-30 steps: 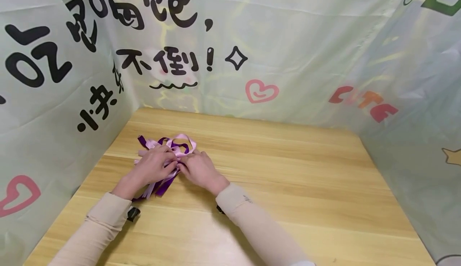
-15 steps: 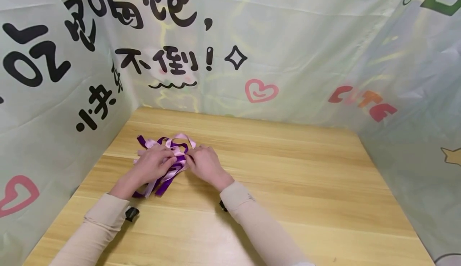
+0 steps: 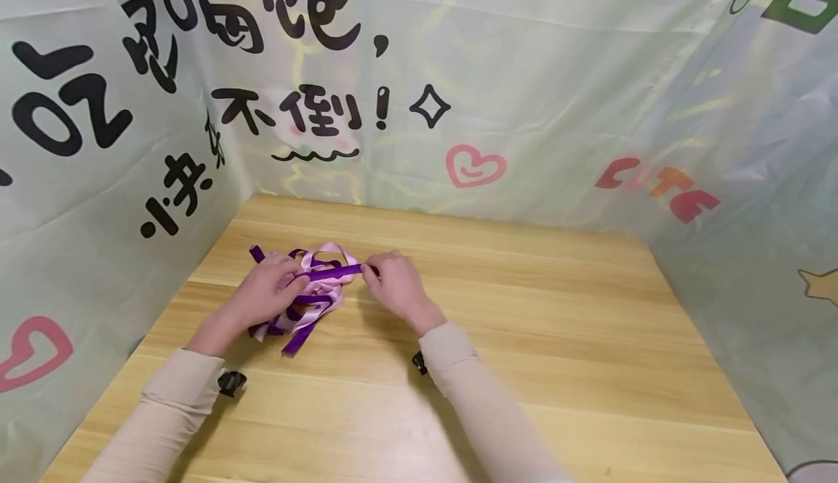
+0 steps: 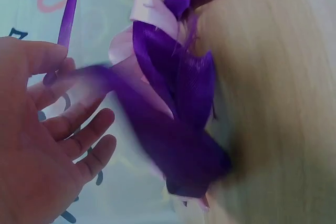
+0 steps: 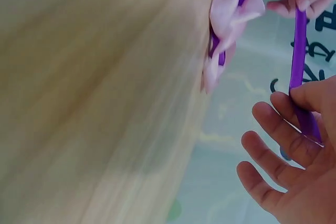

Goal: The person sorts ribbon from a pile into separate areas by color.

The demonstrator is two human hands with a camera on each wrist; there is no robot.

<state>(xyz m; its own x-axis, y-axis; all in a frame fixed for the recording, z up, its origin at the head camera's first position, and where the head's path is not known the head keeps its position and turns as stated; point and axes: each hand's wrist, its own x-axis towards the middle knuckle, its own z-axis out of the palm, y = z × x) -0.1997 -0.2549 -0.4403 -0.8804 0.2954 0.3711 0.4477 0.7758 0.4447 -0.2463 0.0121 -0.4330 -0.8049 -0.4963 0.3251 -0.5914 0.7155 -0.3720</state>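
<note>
A dark purple ribbon (image 3: 335, 273) is stretched between both hands above a tangled pile of ribbons. My left hand (image 3: 267, 290) pinches it between thumb and index finger, the other fingers spread, and its free length droops past that hand in the left wrist view. At the ribbon's right end, my right hand (image 3: 401, 285) pinches it by thumb and forefinger; a short purple tail (image 5: 308, 125) lies across the fingers. The pile of pink and purple ribbons (image 3: 321, 307) rests on the table under and beside the left hand, which hides part of it.
The wooden table (image 3: 524, 323) reaches to a pale printed cloth (image 3: 556, 90) that stands as walls at the back and sides. A small black device (image 3: 232, 382) shows at the left wrist, and another black device (image 3: 420, 361) at the right wrist.
My right hand has moved right and slightly up, drawing one purple ribbon taut out of the pile. The left hand has shifted a little left.
</note>
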